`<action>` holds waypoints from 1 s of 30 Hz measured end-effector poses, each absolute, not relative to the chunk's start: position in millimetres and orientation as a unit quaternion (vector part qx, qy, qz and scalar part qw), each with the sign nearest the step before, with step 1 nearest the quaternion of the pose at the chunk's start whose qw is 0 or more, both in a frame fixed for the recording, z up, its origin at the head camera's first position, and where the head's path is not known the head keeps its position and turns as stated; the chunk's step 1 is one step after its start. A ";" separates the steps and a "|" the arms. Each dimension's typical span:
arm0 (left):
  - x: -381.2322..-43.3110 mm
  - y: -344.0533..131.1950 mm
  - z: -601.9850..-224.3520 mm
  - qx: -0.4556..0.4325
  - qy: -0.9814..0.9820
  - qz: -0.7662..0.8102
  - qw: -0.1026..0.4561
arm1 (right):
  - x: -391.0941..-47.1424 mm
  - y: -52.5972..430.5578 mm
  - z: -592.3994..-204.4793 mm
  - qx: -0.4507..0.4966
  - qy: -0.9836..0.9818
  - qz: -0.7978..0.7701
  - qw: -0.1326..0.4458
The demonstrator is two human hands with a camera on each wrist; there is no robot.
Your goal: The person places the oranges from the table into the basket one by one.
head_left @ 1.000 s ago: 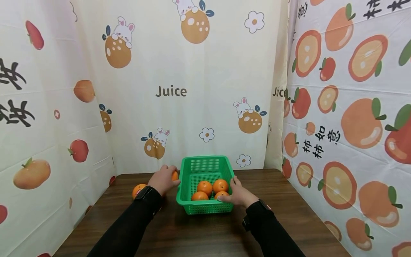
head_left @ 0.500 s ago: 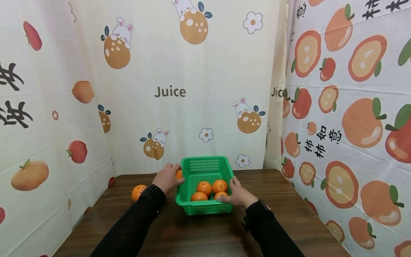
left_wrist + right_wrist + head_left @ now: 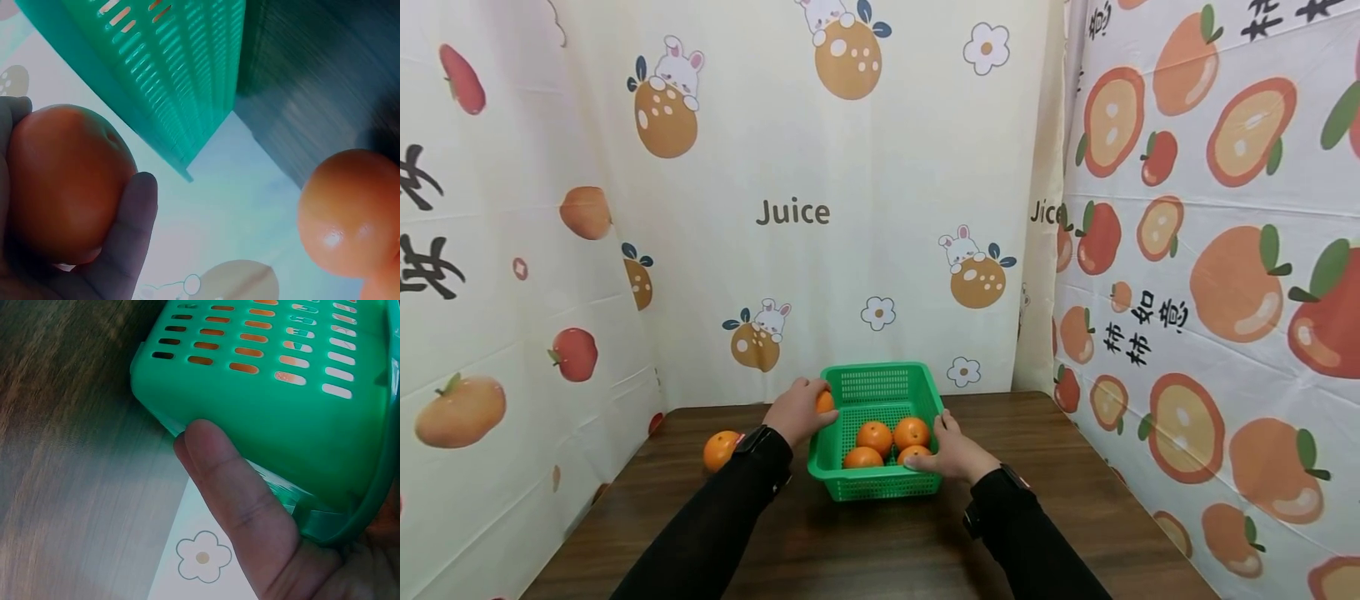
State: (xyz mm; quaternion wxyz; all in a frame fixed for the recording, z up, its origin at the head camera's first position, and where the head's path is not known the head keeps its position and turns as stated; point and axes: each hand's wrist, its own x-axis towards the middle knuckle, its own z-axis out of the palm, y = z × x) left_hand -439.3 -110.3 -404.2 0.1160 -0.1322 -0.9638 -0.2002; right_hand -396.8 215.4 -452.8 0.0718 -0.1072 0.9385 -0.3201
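My left hand [image 3: 795,414] holds an orange [image 3: 825,402] up at the left rim of a green plastic basket [image 3: 874,473]. In the left wrist view, fingers and thumb curl round that orange [image 3: 70,181], close to the slotted wall of the basket [image 3: 181,81]. At the basket's front right corner is my right hand [image 3: 961,456], its thumb over the rim and its fingers along the outer side. The right wrist view shows a finger [image 3: 231,481] lying against the basket's outside wall [image 3: 250,406]. Several oranges [image 3: 875,437] sit in the basket's front half.
Left of the basket, an orange [image 3: 721,451] with a small label lies on the brown table [image 3: 880,550]. Behind the left arm, the left wrist view shows two oranges [image 3: 351,212] close together. Printed fabric [image 3: 880,167] hangs at the back and both sides.
My left hand has moved right with its orange, from beside the basket to its left rim. The right hand keeps its hold on the basket. The head view has shifted slightly.
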 end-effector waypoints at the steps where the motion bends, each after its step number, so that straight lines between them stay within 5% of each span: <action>1: -439.5 -109.0 -404.0 -0.132 -0.964 -0.201 0.115 | -397.0 215.7 -452.8 -0.108 0.937 -0.323 0.072; 30: -462.5 -91.7 -408.4 -0.205 -0.951 -0.216 0.081 | -394.9 215.8 -446.1 -0.101 0.934 -0.335 0.071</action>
